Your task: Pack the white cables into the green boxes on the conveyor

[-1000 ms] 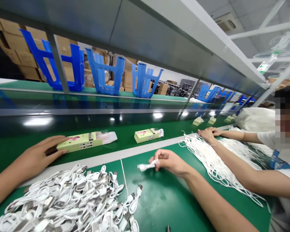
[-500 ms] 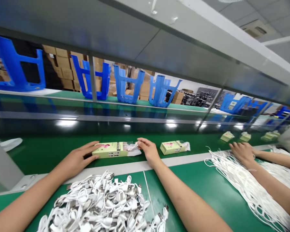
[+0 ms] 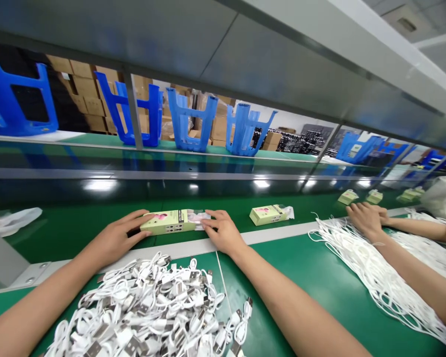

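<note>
On the near side of the conveyor belt (image 3: 223, 201), a lime-green retail box (image 3: 167, 221) is seen in the head view, resting on the belt between both hands. The left hand (image 3: 113, 235) is laid against the box's left end, with the fingers (image 3: 143, 219) spread and slightly curled. The right hand (image 3: 225, 230) is placed at the film-wrapped right end, with the fingers (image 3: 210, 224) splayed. How firmly it is held cannot be determined. A second box (image 3: 269, 214) is set on the belt to the right. On the green bench mat (image 3: 338, 297) below the belt, a heap of white USB cables (image 3: 144, 307) lies loose and unboxed. White cords (image 3: 375, 272) are laid under a co-worker's hands (image 3: 364, 220). Beyond the belt, blue plastic racks (image 3: 186, 124) and cardboard cartons (image 3: 82, 104) are arranged.
</note>
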The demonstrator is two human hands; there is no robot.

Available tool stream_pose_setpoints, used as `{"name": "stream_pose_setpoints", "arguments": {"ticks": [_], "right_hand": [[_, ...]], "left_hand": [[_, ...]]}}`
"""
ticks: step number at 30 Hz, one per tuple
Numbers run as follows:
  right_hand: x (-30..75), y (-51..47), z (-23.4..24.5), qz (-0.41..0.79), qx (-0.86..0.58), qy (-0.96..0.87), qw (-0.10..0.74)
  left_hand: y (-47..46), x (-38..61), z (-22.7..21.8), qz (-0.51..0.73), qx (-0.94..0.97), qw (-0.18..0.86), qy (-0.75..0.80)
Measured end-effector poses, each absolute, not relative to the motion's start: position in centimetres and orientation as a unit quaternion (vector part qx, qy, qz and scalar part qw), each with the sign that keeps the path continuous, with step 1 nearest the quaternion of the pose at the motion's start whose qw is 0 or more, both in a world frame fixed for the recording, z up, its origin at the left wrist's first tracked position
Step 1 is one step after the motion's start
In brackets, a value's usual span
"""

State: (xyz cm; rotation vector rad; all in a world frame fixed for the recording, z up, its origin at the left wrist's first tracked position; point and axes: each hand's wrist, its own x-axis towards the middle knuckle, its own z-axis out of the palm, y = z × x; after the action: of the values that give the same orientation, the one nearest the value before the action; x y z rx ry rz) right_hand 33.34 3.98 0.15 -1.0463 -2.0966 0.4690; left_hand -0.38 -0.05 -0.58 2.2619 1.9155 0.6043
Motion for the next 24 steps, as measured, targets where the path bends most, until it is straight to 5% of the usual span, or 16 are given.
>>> {"name": "stream_pose_setpoints", "arguments": {"ticks": [5, 15, 24], "right_hand": [[33.7, 2.9, 0.4, 0.087, -0.448, -0.868, 0.195], [33.5, 3.9, 0.4, 0.112, -0.48, -0.854, 0.168], [36.5, 1.1, -0.6, 0.122, -0.421, -0.82, 0.368]], "left_hand": [[-0.2, -0.2, -0.3, 0.21, 0.747, 0.045, 0.63], [0.2, 1.2, -0.1, 0.195, 0.752, 0.095, 0.622], [-0.8, 1.2, 0.6, 0.199, 0.747, 0.052, 0.632]]}}
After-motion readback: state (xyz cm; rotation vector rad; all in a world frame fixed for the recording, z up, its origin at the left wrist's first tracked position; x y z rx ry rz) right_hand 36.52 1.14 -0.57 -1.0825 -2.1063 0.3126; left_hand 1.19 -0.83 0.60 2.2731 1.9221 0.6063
